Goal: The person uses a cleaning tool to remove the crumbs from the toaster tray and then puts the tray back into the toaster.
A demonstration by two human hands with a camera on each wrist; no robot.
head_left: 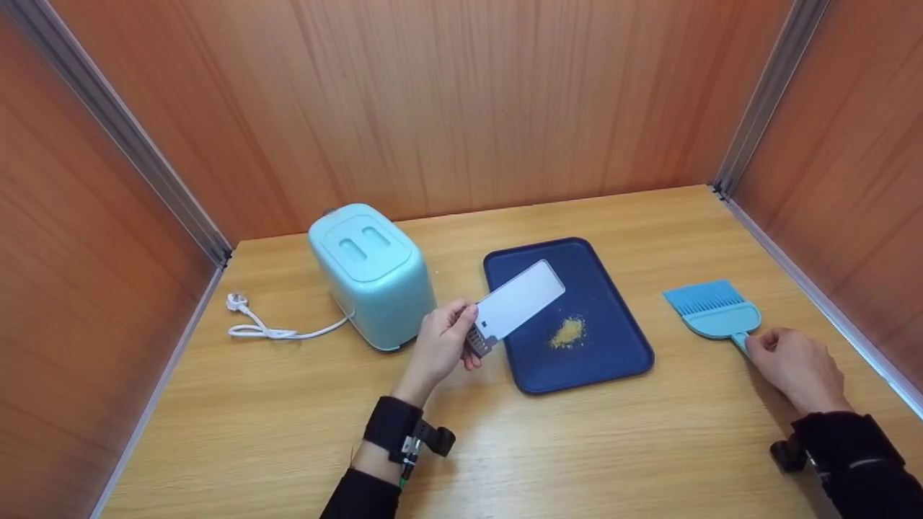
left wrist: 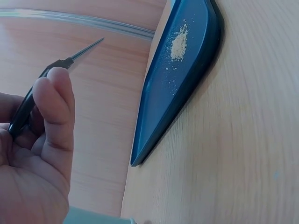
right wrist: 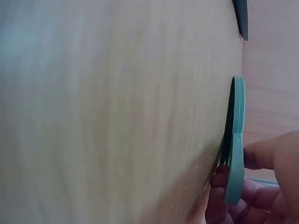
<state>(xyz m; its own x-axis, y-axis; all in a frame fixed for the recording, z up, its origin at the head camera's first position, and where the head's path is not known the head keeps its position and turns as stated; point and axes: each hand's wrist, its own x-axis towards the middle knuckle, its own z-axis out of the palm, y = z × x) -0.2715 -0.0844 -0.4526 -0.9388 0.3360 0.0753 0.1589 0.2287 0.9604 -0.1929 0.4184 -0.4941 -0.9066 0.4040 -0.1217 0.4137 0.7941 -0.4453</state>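
Note:
My left hand [head_left: 438, 344] grips the dark slotted end of a toaster crumb tray [head_left: 520, 297], a flat silvery plate. It slants over the left side of a navy serving tray [head_left: 562, 378]. Seen edge-on in the left wrist view, the crumb tray [left wrist: 88, 48] is a thin line beyond the fingers. A small heap of yellowish crumbs [head_left: 568, 332] lies on the navy tray. At the right, my right hand [head_left: 800, 367] pinches the handle of a small brush [head_left: 721, 323] with blue bristles. The right wrist view shows the brush handle [right wrist: 237, 154] between thumb and fingers, low by the table.
A light blue toaster [head_left: 375, 288], its top covered by a lid, stands left of the navy tray. Its white cord [head_left: 288, 334] and plug [head_left: 236, 301] lie on the table [head_left: 577, 454]. Wood-grained panels [head_left: 469, 108] enclose the back and both sides.

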